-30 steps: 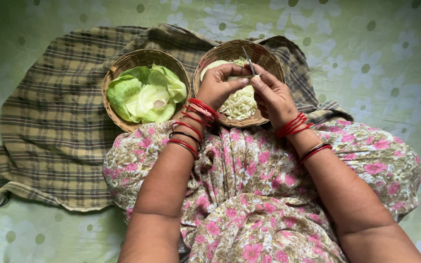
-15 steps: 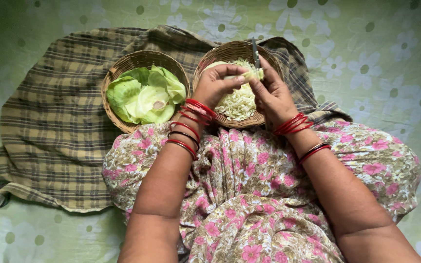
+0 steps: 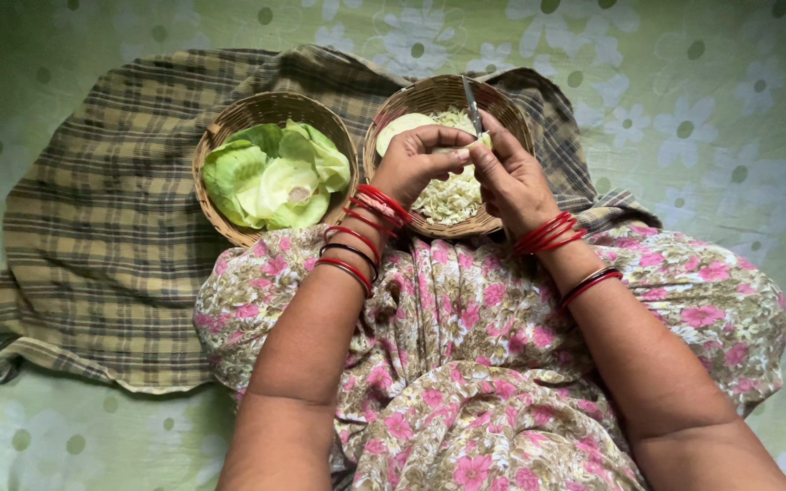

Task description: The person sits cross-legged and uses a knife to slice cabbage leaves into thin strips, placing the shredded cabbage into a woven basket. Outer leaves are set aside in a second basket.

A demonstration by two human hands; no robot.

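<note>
Checked cloth [image 3: 93,245] on a floral sheet carries two wicker baskets. Over the right basket [image 3: 511,114], already holding a heap of shredded cabbage [image 3: 452,195], the left hand [image 3: 411,164] pinches a cabbage piece [image 3: 479,141]; the right hand [image 3: 511,177] grips a knife [image 3: 471,105]. Whole cabbage leaves [image 3: 275,173] wait in the left basket [image 3: 229,118].

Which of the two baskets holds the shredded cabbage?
The right-hand basket, under both hands, holds pale shredded cabbage. The other basket, to its left, holds whole green cabbage leaves.
</note>
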